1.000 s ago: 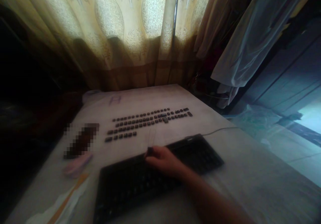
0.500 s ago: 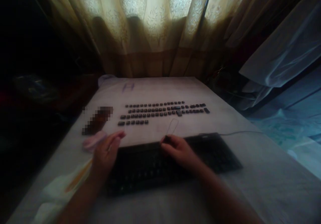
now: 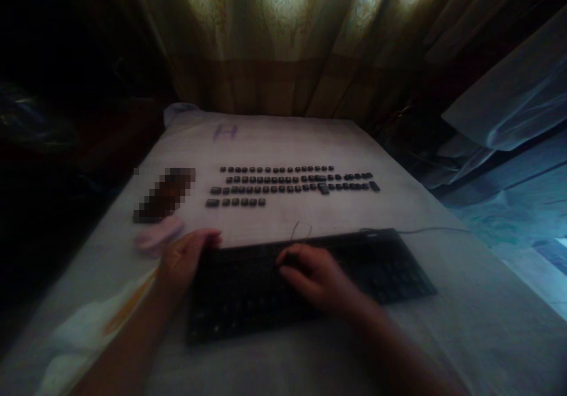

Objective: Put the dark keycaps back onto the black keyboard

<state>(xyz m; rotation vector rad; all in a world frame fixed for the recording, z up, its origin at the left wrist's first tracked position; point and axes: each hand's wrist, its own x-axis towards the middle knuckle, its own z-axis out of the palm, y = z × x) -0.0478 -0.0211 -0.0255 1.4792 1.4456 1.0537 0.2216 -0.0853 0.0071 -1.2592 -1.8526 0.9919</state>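
A black keyboard (image 3: pixel 372 266) lies on the cloth-covered table, with many keys gone from its left and middle part. Over its middle, my right hand (image 3: pixel 310 272) is closed around the dark handle of a wire keycap puller (image 3: pixel 303 228), whose thin loop sticks up and away from me. Beside the keyboard's upper left corner is my left hand (image 3: pixel 183 263), its fingers apart and curved toward the edge; blur hides whether they touch it. Beyond the keyboard, loose black keycaps (image 3: pixel 261 189) lie in several rows.
A pink cloth-like item (image 3: pixel 159 233) and a blurred-out dark brown object (image 3: pixel 166 198) lie left of the keyboard. White cloth (image 3: pixel 84 325) with an orange strip is near my left forearm. A cable (image 3: pixel 434 229) runs off to the right. Curtains (image 3: pixel 266 71) hang behind the table.
My right hand has lowered toward the keyboard with the keycap puller, whose loop shows less. My left hand is closer to the keyboard's corner. The camera view has tilted down.
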